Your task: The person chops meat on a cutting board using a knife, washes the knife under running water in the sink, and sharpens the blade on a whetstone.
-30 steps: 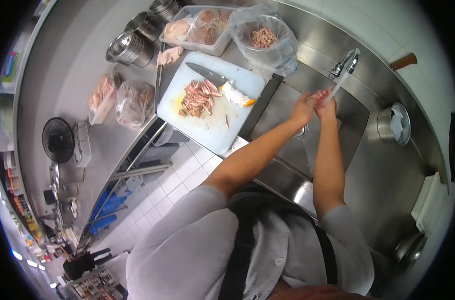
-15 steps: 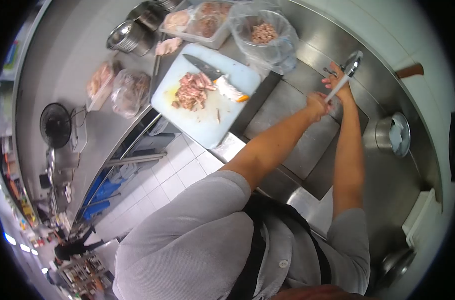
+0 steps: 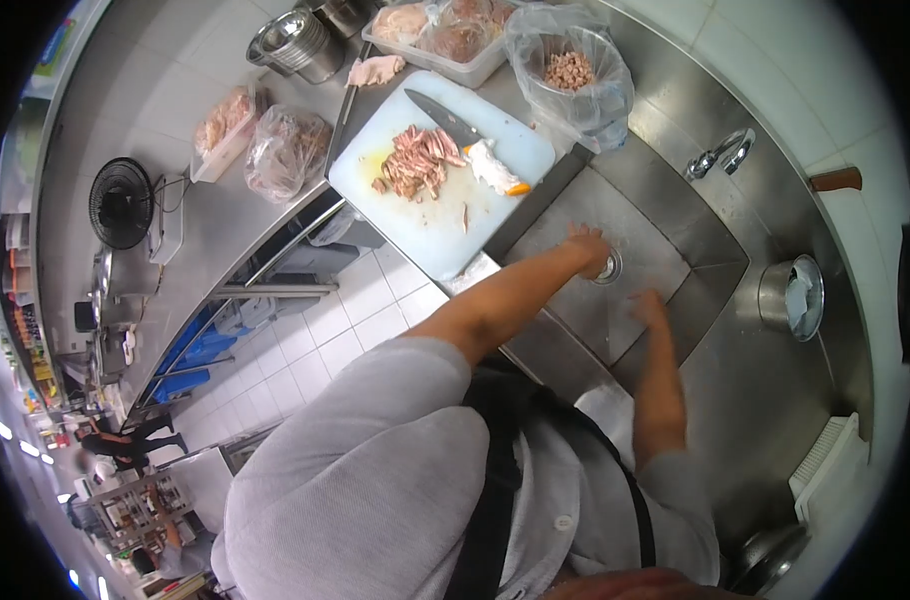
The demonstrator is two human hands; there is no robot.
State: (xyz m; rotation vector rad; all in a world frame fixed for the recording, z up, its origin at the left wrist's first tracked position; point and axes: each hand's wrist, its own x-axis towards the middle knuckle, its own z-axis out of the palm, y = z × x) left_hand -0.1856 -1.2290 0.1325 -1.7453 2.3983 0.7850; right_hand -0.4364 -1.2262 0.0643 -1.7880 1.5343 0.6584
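Note:
My left hand [image 3: 587, 250] is over the steel sink [image 3: 565, 215], beside the round drain [image 3: 607, 267], with its fingers spread and nothing in it. Lower and to the right, my right hand [image 3: 651, 306] hangs above the basin; it is slightly blurred, its fingers look apart, and I see no object in it. At the back of the sink stands the chrome tap [image 3: 720, 155], and no water runs from it. Left of the basin, a white cutting board [image 3: 375, 180] carries cut raw meat [image 3: 415, 165], a knife [image 3: 445, 117] and a crumpled white cloth [image 3: 490, 168].
Behind the board are a bag-lined container [image 3: 615, 95] of small meat pieces and a plastic tub [image 3: 490, 65] of bagged meat. More bagged meat [image 3: 285, 155] lies left. A steel pot [image 3: 775, 295] stands right of the sink. Two people [image 3: 125, 445] are far off at lower left.
The water stream from the tap has stopped. Both hands have come away from the tap, down and towards me, and moved apart over the basin. The view has shifted slightly.

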